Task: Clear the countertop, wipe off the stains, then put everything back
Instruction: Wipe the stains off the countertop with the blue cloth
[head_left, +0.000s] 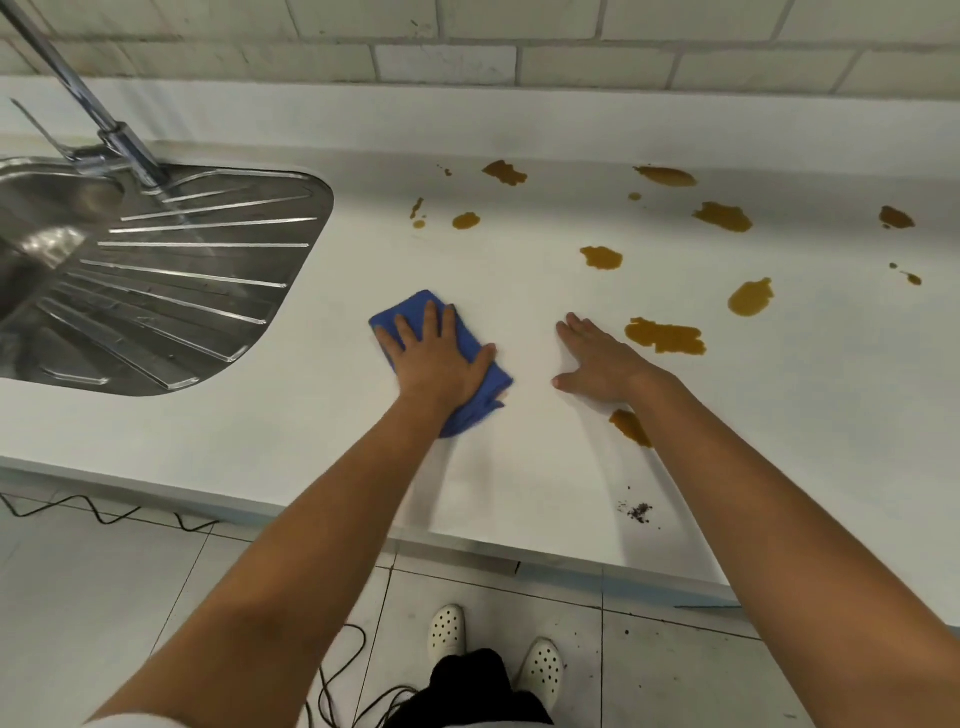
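My left hand (436, 353) lies flat with spread fingers on a folded blue cloth (480, 389), pressing it onto the white countertop (311, 426). My right hand (597, 364) rests flat on the bare counter to the right of the cloth, fingers straight. Several brown stains spread over the right half of the counter; the nearest ones are a long stain (665, 336) just right of my right hand and a smaller stain (629, 426) beside my right wrist. A patch of dark crumbs (638, 511) lies near the front edge.
A steel sink with a ribbed drainboard (171, 280) fills the left side, with a chrome tap (119, 137) over it. A pale brick wall (467, 62) runs behind the counter. Cables (93, 512) lie on the tiled floor below.
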